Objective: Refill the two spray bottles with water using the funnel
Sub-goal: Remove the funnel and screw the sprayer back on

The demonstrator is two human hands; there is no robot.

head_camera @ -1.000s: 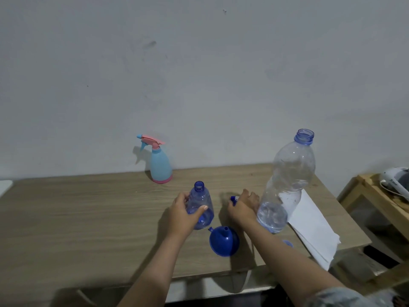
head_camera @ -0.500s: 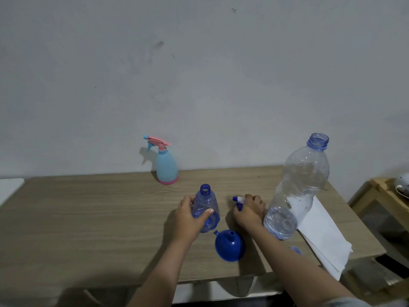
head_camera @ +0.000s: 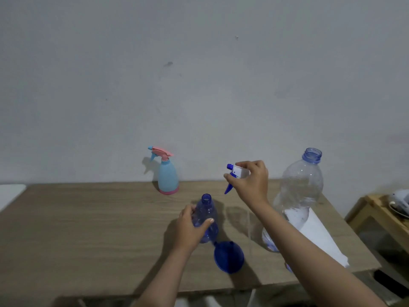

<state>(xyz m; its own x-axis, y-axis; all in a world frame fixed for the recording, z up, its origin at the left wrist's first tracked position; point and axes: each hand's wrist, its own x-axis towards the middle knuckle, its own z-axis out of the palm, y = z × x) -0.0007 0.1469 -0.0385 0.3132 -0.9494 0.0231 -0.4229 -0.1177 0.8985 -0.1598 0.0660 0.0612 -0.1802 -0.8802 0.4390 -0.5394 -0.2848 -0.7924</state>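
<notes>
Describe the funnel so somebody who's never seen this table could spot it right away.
On the wooden table, look near the front edge, just in front of the open blue spray bottle that the left hand grips. The funnel lies there, a dark blue cone. Unlike the bottles around it, it is solid blue, short and wide-mouthed.

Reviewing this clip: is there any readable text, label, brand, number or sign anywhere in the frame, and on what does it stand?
None can be read.
Large clear water bottle: no label visible.
Blue spray bottle, gripped by the left hand: no print visible.
White and blue spray head, held by the right hand: no marking legible.
Pale blue and pink spray bottle: plain.
White paper: blank as seen.
</notes>
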